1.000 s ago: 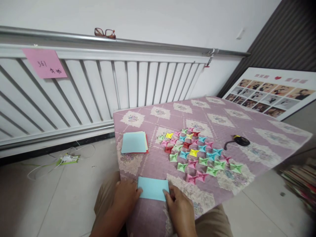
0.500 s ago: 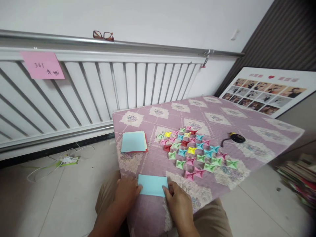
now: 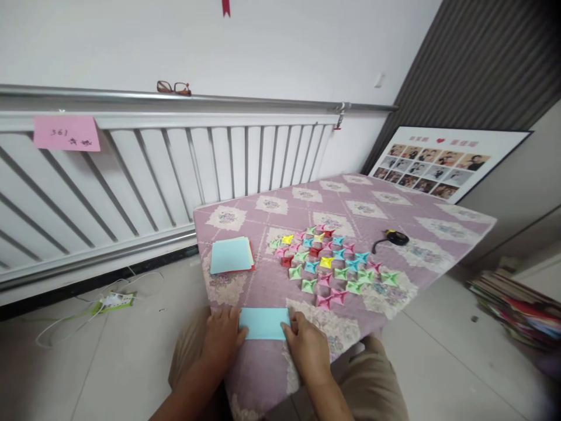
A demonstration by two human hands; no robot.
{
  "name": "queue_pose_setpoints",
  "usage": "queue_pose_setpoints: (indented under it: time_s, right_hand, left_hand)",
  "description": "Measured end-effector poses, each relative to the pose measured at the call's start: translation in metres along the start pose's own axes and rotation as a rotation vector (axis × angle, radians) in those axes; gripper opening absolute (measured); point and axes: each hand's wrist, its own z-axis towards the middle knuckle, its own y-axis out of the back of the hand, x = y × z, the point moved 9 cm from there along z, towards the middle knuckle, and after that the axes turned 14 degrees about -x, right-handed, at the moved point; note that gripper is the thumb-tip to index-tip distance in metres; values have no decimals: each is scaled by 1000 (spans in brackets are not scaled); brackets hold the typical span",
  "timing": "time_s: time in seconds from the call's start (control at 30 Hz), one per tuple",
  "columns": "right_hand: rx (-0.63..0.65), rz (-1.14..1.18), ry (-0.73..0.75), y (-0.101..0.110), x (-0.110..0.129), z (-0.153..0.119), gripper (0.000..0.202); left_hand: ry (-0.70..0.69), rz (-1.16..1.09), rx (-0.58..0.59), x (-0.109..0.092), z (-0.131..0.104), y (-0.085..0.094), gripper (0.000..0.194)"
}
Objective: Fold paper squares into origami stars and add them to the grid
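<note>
Head view: we see a blue paper (image 3: 265,323) lying flat on the tabletop (image 3: 258,374), right between our two hands. Its long side runs from left to right, so one short end meets our left hand (image 3: 222,338) and the other meets our right hand (image 3: 308,345). Neither hand is nearer, because both touch it. On the left hand, the fingers lie close together at that end, with the thumb poking out toward the paper. On the right hand, the thumb tip sits on top and the other fingers curl beside it. We cannot tell if either hand pinches the paper or just pushes it down. Past the paper, a bit to the left, is a stack of colored sheets (image 3: 230,255). Ahead of our right hand stand many little folded paper shapes (image 3: 326,262), pink, green, blue, red and yellow.
</note>
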Motion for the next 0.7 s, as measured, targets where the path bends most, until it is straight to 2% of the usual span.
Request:
queue_pose_setpoints:
  time_s: [0.07, 0.13, 0.23, 0.3, 0.5, 0.6, 0.63, 0.7]
  right_hand:
    - [-6, -1, 3, 3, 1, 0, 12]
    - [-12, -2, 4, 4, 2, -1, 12]
    - [-21, 0, 3, 5, 3, -1, 12]
    - [-32, 5, 3, 6, 4, -1, 10]
    - [-112, 54, 35, 20, 6, -3, 16]
    - [-192, 85, 93, 29, 17, -12, 20]
    - [-240, 129, 169, 32, 27, -18, 20]
    - [-254, 241, 300, 25, 46, -34, 16]
  left_hand:
    - [-147, 11, -45, -10, 1, -4, 39]
    - [-357, 18, -42, -25, -2, -11, 44]
    - [-690, 25, -1, -50, -12, -20, 42]
    - [-820, 31, -5, -60, -17, -19, 39]
    - [-929, 81, -63, -72, -20, -14, 36]
    - [-952, 100, -103, -74, -20, -15, 35]
    - [-952, 103, -112, -74, -20, -16, 32]
    - [-947, 103, -109, -75, -19, -20, 24]
